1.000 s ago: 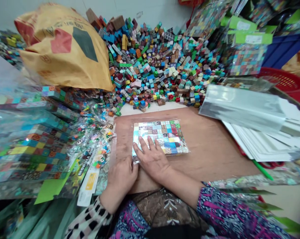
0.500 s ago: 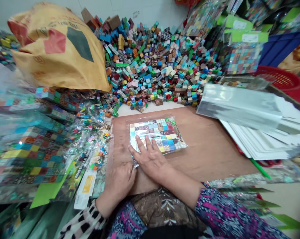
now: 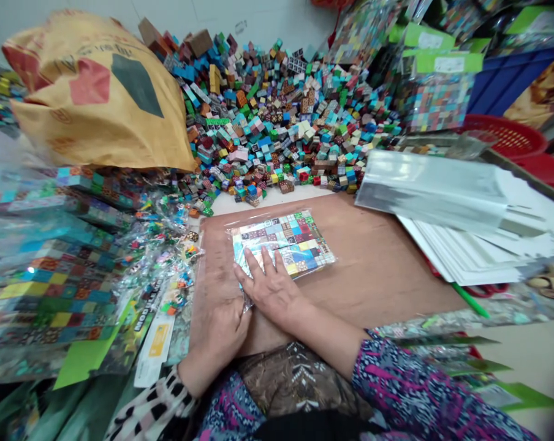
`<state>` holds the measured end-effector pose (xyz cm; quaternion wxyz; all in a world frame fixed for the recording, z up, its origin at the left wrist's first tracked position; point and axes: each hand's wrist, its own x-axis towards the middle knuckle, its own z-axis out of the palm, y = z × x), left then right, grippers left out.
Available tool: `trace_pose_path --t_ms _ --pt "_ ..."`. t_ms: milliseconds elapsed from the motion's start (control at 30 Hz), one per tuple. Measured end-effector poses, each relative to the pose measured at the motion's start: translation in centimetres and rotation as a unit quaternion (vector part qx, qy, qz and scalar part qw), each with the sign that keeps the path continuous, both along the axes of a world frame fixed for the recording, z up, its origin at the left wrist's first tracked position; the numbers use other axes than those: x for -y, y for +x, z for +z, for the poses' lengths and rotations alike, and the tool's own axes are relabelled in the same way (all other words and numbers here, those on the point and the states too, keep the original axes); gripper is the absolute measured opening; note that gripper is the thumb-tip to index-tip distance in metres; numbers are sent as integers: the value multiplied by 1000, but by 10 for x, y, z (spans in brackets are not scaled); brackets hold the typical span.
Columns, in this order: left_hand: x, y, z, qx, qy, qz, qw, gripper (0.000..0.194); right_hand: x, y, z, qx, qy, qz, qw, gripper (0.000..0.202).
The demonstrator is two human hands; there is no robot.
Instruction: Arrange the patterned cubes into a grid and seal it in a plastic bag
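Note:
A clear plastic bag packed with flat rows of colourful printed blocks (image 3: 304, 237) lies on the brown board (image 3: 373, 263). My right hand (image 3: 274, 293) rests on the near left part of this bag, its fingers spread and pressed against the plastic. Just left of it, my left hand (image 3: 225, 326) is closed at the bag's near left corner, where crumpled plastic shows between the two hands. The fingertips of my left hand are mostly hidden.
Behind the board rises a heap of loose blocks (image 3: 277, 135), beside a yellow sack (image 3: 106, 116). White sheets (image 3: 461, 251) and a clear sleeve (image 3: 433, 184) lie at the right. Bagged blocks (image 3: 65, 282) and small bagged pieces (image 3: 166, 263) crowd the left.
The whole view has shifted slightly, so things appear a little further left. Both hands keep almost the same place on the bag.

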<state>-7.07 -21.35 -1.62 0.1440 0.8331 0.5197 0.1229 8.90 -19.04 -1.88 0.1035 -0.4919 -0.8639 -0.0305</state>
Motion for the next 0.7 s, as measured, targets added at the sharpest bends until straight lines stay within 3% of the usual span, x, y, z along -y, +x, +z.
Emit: trace_pose_path --t_ms 267,700 --pt "2 3 -3 -65 -1 -19 998 33 -1 2 3 -11 -4 0 1000 56" --pt "3 6 3 -84 18 -21 996 34 -2 -1 4 -7 -4 -13 1000 52"
